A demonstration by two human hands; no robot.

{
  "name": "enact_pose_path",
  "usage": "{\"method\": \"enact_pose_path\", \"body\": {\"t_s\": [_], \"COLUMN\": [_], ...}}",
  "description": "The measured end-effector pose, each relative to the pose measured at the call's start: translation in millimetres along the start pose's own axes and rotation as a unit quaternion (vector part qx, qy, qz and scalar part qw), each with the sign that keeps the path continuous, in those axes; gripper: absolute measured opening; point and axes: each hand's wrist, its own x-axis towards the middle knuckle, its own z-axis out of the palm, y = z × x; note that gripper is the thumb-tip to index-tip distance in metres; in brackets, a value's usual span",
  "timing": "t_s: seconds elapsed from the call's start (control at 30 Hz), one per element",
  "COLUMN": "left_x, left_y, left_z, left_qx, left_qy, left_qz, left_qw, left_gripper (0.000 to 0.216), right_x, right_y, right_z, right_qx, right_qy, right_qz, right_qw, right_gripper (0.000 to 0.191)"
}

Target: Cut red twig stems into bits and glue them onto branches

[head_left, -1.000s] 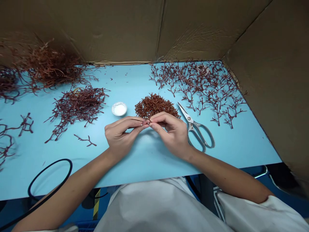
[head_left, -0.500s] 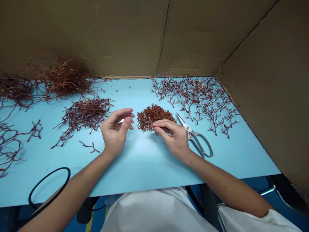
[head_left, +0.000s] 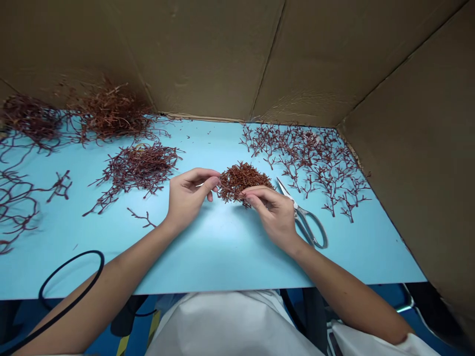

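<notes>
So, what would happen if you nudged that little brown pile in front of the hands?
The brown pile would probably drag along in clumps, since its spiky pieces lie tangled together. It looks light for its size, being made of thin bits. Rolling seems unlikely: the ends poking out would probably catch one another.

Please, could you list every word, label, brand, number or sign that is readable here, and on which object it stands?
None: no readable word, label, brand or number.
Scissors: no legible marking; any small one cannot be made out.
Cardboard walls: no printing visible.
</notes>
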Motion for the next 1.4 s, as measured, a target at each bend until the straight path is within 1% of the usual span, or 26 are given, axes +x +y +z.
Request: {"method": "enact_pose_path", "body": {"t_s": [0.13,0.2,0.27,0.33,0.43,0.53,0.6,0.67,0.73,0.8,0.83,0.87,0.9,0.97,1.0,1.03,1.07,1.13,1.23,1.3,1.4], "left_x": [0,-1,-3,-5,-8,-11,-11,-12,-11,-11,-11,-12,-12,-13,-14,-14,-14,-13,-10,-9,-11], "left_y": [0,0,0,0,1,2,3,3,2,-2,-4,-6,-9,-13,-14,-15,-16,-16,-15,-15,-18], "left_z": [0,0,1,3,5,7,8,8,7,4,2,0,-2,-5,-7,-8,-9,-10,-11,-11,-10], "left_qx": [-0.014,-0.021,-0.03,-0.032,-0.027,-0.03,-0.03,-0.032,-0.026,0.026,0.08,0.15,0.229,0.372,0.424,0.459,0.483,0.506,0.525,0.525,0.499], "left_qy": [0.018,0.023,0.023,0.024,0.02,0.011,0.005,-0.001,-0.012,-0.035,-0.06,-0.091,-0.128,-0.199,-0.224,-0.238,-0.246,-0.259,-0.276,-0.286,-0.293], "left_qz": [-0.024,-0.029,-0.03,-0.027,-0.019,-0.02,-0.026,-0.038,-0.046,-0.026,0.002,0.041,0.087,0.172,0.201,0.219,0.228,0.226,0.19,0.165,0.151], "left_qw": [0.999,0.999,0.999,0.999,0.999,0.999,0.999,0.999,0.999,0.999,0.995,0.984,0.961,0.89,0.854,0.827,0.809,0.791,0.782,0.784,0.802], "left_gripper": [0.015,0.014,0.012,0.011,0.008,0.008,0.008,0.012,0.017,0.019,0.018,0.016,0.015,0.015,0.016,0.017,0.017,0.016,0.015,0.015,0.017], "right_x": [-1,-1,-1,-1,-2,-3,-3,-2,0,3,5,7,9,11,12,12,12,12,10,9,9], "right_y": [1,0,0,-1,-1,0,1,2,3,3,3,2,1,0,-1,-1,-2,-2,-1,-1,-1], "right_z": [0,1,2,3,5,6,6,6,6,5,4,3,3,2,2,1,2,2,2,2,2], "right_qx": [0.015,0.0,-0.033,-0.078,-0.131,-0.136,-0.127,-0.116,-0.084,-0.023,0.013,0.047,0.074,0.111,0.121,0.128,0.132,0.132,0.13,0.135,0.144], "right_qy": [-0.029,-0.042,-0.038,-0.017,0.018,0.03,0.029,0.033,0.055,0.088,0.103,0.114,0.12,0.122,0.121,0.117,0.113,0.103,0.092,0.087,0.084], "right_qz": [0.011,0.002,-0.016,-0.042,-0.089,-0.119,-0.126,-0.111,-0.07,-0.008,0.024,0.054,0.079,0.113,0.121,0.125,0.127,0.128,0.127,0.123,0.122], "right_qw": [0.999,0.999,0.999,0.996,0.987,0.983,0.983,0.986,0.992,0.996,0.994,0.991,0.987,0.98,0.978,0.977,0.977,0.978,0.979,0.979,0.979], "right_gripper": [0.014,0.024,0.031,0.028,0.017,0.007,0.004,0.005,0.005,0.005,0.007,0.01,0.014,0.021,0.023,0.025,0.027,0.03,0.033,0.033,0.033]}}
